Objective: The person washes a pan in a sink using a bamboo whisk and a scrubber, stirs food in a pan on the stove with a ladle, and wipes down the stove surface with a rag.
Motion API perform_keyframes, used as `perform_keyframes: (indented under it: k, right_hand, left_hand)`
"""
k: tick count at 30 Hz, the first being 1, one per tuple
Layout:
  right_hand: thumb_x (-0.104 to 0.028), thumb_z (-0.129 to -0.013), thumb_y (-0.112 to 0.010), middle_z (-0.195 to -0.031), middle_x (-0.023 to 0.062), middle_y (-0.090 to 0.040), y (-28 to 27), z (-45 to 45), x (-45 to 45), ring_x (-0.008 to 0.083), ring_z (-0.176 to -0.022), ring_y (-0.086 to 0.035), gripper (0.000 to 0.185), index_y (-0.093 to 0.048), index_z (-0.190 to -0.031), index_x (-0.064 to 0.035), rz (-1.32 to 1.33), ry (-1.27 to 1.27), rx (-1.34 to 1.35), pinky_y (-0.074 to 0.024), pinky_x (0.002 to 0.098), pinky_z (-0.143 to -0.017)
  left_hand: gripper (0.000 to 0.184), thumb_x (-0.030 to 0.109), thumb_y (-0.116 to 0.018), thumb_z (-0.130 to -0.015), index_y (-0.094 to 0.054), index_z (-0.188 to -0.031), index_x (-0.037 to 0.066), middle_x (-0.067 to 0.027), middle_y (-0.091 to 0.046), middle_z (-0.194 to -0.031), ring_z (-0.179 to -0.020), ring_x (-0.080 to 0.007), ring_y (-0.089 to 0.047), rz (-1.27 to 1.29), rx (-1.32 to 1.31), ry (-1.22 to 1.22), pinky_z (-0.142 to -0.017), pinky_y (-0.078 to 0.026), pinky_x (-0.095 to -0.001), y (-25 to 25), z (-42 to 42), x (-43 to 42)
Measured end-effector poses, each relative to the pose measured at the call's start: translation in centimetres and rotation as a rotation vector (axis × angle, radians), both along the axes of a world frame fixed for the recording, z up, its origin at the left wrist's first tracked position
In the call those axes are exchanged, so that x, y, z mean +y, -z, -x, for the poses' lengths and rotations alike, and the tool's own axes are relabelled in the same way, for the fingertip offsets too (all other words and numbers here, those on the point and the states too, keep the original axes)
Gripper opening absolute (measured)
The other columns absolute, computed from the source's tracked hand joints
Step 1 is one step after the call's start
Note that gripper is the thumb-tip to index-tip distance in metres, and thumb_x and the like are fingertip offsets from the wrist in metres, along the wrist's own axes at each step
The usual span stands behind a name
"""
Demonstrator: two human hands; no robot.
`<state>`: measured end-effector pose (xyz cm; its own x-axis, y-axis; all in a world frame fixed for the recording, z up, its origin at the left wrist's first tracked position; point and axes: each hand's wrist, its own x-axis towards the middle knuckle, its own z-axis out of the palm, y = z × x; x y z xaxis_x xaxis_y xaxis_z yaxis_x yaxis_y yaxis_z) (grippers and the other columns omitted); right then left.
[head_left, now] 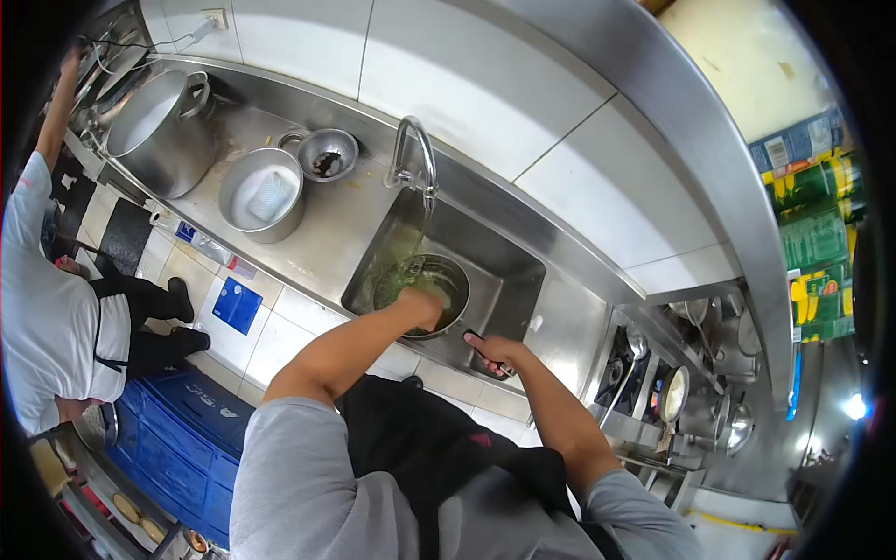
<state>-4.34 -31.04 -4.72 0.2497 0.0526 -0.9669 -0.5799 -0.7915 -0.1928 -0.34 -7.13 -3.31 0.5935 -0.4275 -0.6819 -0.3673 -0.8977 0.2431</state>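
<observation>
In the sink [499, 271] stands a round dark metal pan [459, 271], with greenish, cloudy water and what looks like green bits inside. My left hand [420, 309] reaches down into this pan; its fingers are turned away and mostly hidden, so their grip does not show. My right hand [495, 353], at the near right side of the pan, is closed around a dark handle that appears to belong to it. Above the pan's far side, the chrome faucet [427, 173] points down, and water seems to run from it.
Left on the steel counter [322, 247] stand a tall stockpot [177, 149], a smaller pot [285, 219] with a pale cloth-like item, and a metal bowl [345, 145] with dark contents. Another person [65, 308] works at far left, beside blue crates [177, 420]. A stove [616, 364] lies right.
</observation>
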Motion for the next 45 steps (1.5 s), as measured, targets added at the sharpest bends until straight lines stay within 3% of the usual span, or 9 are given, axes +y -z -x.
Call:
perform_keyframes:
  k: [4, 12, 14, 20, 28, 33, 37, 41, 45]
  right_hand:
    - [-0.067, -0.096, -0.047, -0.054, 0.0016, -0.041, 0.7, 0.8, 0.7, 0.0143, -0.041, -0.041, 0.066, -0.047, -0.069, -0.0066, 0.075, -0.072, -0.081, -0.0358, 0.0324, -0.036]
    - [-0.071, -0.094, -0.045, -0.050, 0.0023, -0.042, -2.1, 0.6, 2.6, 0.0157, -0.037, -0.041, 0.073, -0.044, -0.059, -0.0069, 0.166, -0.157, -0.128, -0.0353, 0.0335, -0.036]
    - [-0.071, -0.094, -0.045, -0.050, 0.0028, -0.043, -1.8, 1.4, 2.4, 0.0161, -0.037, -0.042, 0.073, -0.045, -0.060, -0.0068, 0.144, -0.122, -0.122, -0.0352, 0.0339, -0.037]
    - [-0.071, -0.094, -0.044, -0.051, 0.0048, -0.046, -1.8, -0.7, 2.0, 0.0175, -0.038, -0.046, 0.073, -0.047, -0.060, -0.0060, 0.138, -0.204, -0.097, -0.0379, 0.0362, -0.039]
    - [-0.045, -0.098, -0.058, -0.059, 0.0028, -0.051, -0.3, 1.9, 0.9, 0.0146, -0.048, -0.051, 0.047, -0.054, -0.072, -0.0060, -0.121, 0.293, 0.011, -0.0435, 0.0320, -0.041]
    - [-0.013, -0.095, -0.062, -0.056, -0.0044, -0.044, 4.2, 2.5, 0.8, 0.0092, -0.039, -0.041, 0.026, -0.051, -0.072, -0.0110, -0.628, 0.881, 0.543, -0.0379, 0.0206, -0.039]
    - [-0.014, -0.087, -0.066, -0.055, 0.0012, -0.047, 0.2, 5.5, 3.7, 0.0107, -0.038, -0.042, 0.015, -0.055, -0.094, -0.0054, -0.241, 0.409, -0.345, -0.0377, 0.0255, -0.036]
    - [-0.011, -0.080, -0.061, -0.088, 0.0283, -0.067, 0.3, 9.5, 0.8, 0.0431, -0.077, -0.068, 0.045, -0.049, -0.123, -0.0050, 0.384, -0.110, -0.969, -0.0542, 0.0538, -0.070]
    - [-0.010, -0.082, -0.060, -0.092, 0.0289, -0.067, -8.9, 11.2, 1.5, 0.0478, -0.091, -0.066, 0.041, -0.047, -0.121, -0.0078, 0.505, -0.005, -0.865, -0.0517, 0.0570, -0.081]
  left_hand:
    - [0.040, 0.037, -0.071, -0.085, -0.073, -0.114, 0.010, -0.0108, -0.072, -0.116, -0.106, -0.0274, -0.070, 0.003, -0.074, -0.412, -0.085, -0.056, -0.0407, 12.1, -3.0, -0.8]
    - [0.041, 0.031, -0.079, -0.077, -0.073, -0.112, 0.010, -0.0077, -0.073, -0.114, -0.104, -0.0252, -0.070, 0.056, 0.071, -0.149, -0.083, -0.057, -0.0407, 0.7, -1.0, 0.7]
    - [0.036, 0.030, -0.073, -0.082, -0.073, -0.114, 0.014, -0.0088, -0.073, -0.110, -0.094, -0.0255, -0.071, 0.023, -0.029, -0.241, -0.078, -0.057, -0.0399, 11.0, -1.5, 0.8]
    - [0.030, 0.027, -0.063, -0.089, -0.073, -0.111, 0.010, -0.0087, -0.074, -0.104, -0.089, -0.0260, -0.073, 0.177, 0.409, -0.246, -0.069, -0.059, -0.0409, 2.2, -2.9, 1.4]
    - [0.032, 0.039, -0.058, -0.097, -0.066, -0.106, 0.010, -0.0065, -0.066, -0.074, -0.061, -0.0223, -0.064, 0.207, 0.286, -0.768, -0.055, -0.052, -0.0396, 11.5, -5.2, 6.9]
    - [0.040, 0.050, -0.058, -0.097, -0.063, -0.098, 0.011, -0.0042, -0.064, -0.077, -0.073, -0.0243, -0.067, 1.329, 1.201, -1.534, -0.060, -0.056, -0.0410, 8.1, -0.3, 9.8]
    - [0.043, 0.044, -0.058, -0.097, -0.059, -0.110, 0.003, -0.0114, -0.065, -0.077, -0.073, -0.0279, -0.067, 1.509, 1.139, -1.848, -0.073, -0.061, -0.0426, 4.2, -1.0, 4.8]
    - [0.036, 0.040, -0.054, -0.099, -0.052, -0.100, 0.004, -0.0105, -0.058, -0.071, -0.063, -0.0244, -0.061, 1.591, 1.113, -1.764, -0.058, -0.057, -0.0374, 8.2, -6.5, 2.1]
    - [0.037, 0.042, -0.049, -0.101, -0.046, -0.088, 0.008, -0.0057, -0.049, -0.065, -0.053, -0.0175, -0.052, 1.520, 1.154, -1.738, -0.047, -0.050, -0.0311, 2.3, -9.3, 2.0]
